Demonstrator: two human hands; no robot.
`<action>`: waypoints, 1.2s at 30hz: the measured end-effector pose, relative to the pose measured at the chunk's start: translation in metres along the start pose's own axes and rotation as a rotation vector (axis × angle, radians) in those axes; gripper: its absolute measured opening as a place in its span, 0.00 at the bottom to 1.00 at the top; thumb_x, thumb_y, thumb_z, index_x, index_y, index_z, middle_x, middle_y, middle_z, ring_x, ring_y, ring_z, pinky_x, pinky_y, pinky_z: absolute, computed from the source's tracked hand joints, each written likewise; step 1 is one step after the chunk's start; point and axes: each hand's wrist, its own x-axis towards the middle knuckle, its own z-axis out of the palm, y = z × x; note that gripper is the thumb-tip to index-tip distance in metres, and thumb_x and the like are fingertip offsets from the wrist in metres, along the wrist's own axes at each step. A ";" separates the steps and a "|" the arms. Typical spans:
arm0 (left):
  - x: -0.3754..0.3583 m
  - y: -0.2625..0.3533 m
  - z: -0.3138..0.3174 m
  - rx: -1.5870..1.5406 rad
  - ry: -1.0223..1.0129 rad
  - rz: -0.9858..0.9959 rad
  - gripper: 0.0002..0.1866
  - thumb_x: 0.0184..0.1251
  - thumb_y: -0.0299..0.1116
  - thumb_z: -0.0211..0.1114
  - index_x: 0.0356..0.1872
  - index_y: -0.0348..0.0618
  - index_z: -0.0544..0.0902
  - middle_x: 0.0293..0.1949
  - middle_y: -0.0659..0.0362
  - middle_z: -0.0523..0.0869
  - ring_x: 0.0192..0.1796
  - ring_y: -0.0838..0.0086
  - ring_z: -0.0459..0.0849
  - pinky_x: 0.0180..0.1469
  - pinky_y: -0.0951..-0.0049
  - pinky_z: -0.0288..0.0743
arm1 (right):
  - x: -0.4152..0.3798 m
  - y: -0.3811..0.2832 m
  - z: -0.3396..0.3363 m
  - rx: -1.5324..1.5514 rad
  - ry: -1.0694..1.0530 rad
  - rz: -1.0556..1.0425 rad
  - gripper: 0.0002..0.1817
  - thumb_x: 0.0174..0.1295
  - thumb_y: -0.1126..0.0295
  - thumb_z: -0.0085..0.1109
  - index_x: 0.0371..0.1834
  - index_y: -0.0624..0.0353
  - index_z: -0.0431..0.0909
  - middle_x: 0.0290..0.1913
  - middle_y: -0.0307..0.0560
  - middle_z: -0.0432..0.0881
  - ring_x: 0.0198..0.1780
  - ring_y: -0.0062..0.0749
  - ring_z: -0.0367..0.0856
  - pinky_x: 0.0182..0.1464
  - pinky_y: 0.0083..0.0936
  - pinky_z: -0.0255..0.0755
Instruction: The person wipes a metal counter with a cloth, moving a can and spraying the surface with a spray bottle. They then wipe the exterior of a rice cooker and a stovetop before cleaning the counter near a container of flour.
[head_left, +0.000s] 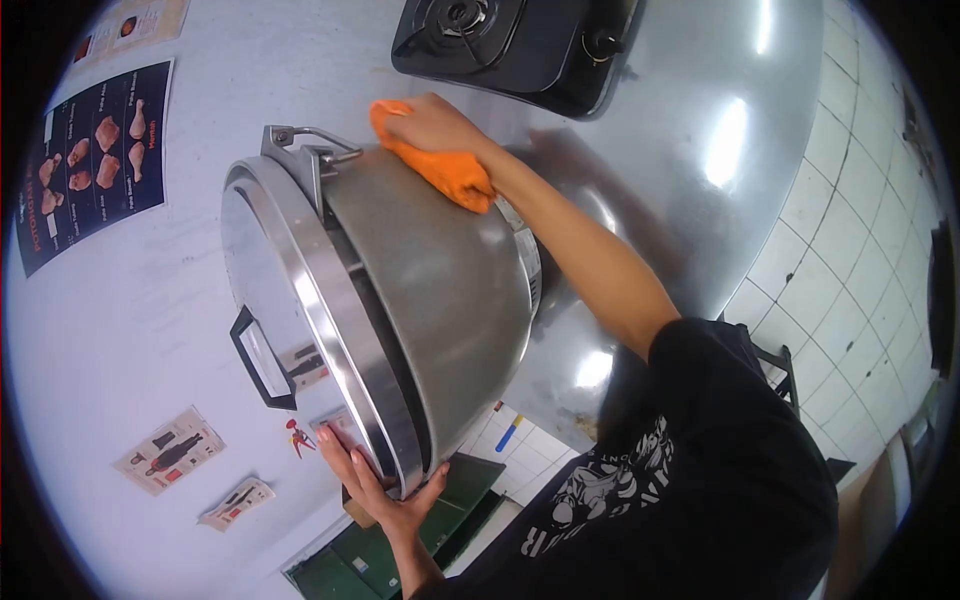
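Observation:
A large steel rice cooker (440, 270) with a shiny domed lid (262, 270) fills the middle of the sideways-turned view. A dark gap runs between lid and body. My left hand (385, 490) grips the lid's edge, fingers on top and thumb below the rim. On the opposite side, my right hand (430, 125) holds an orange cloth (440, 170) against the cooker's body, beside the metal hinge bracket (300, 150). A black handle (263, 358) sits on top of the lid. My right palm is hidden by the cloth.
The cooker stands on a steel table (690, 130), with a black gas stove (520, 50) beyond my right hand. Posters, including a chicken-cuts one (95, 160), hang on the pale wall (130, 330). A green board-like surface (400, 550) lies below my left hand; white floor tiles (840, 200) border the table.

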 end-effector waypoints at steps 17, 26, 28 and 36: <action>-0.002 -0.001 0.000 0.056 -0.022 0.021 0.60 0.51 0.60 0.76 0.79 0.51 0.50 0.76 0.34 0.52 0.76 0.34 0.55 0.73 0.34 0.52 | 0.013 -0.013 -0.002 0.071 -0.059 -0.022 0.17 0.59 0.57 0.55 0.32 0.61 0.82 0.31 0.62 0.83 0.37 0.56 0.83 0.41 0.43 0.75; 0.001 -0.004 0.002 0.029 -0.010 0.072 0.56 0.56 0.60 0.73 0.79 0.47 0.51 0.76 0.32 0.52 0.76 0.35 0.55 0.74 0.39 0.52 | -0.225 0.030 -0.077 0.298 0.059 0.685 0.19 0.67 0.67 0.51 0.56 0.63 0.82 0.33 0.39 0.83 0.35 0.22 0.80 0.40 0.25 0.74; -0.001 -0.004 0.000 0.014 0.002 0.071 0.56 0.56 0.60 0.73 0.79 0.47 0.52 0.76 0.32 0.52 0.76 0.36 0.55 0.74 0.39 0.52 | -0.219 -0.001 -0.106 0.254 0.162 0.598 0.22 0.64 0.68 0.53 0.61 0.61 0.80 0.30 0.42 0.82 0.32 0.19 0.78 0.39 0.26 0.74; 0.001 -0.004 0.001 0.014 0.028 0.043 0.58 0.49 0.55 0.79 0.78 0.53 0.55 0.77 0.39 0.55 0.77 0.39 0.56 0.75 0.39 0.50 | -0.107 0.103 -0.079 -0.868 -0.060 -0.134 0.17 0.58 0.58 0.61 0.48 0.51 0.86 0.57 0.46 0.78 0.55 0.38 0.79 0.57 0.41 0.69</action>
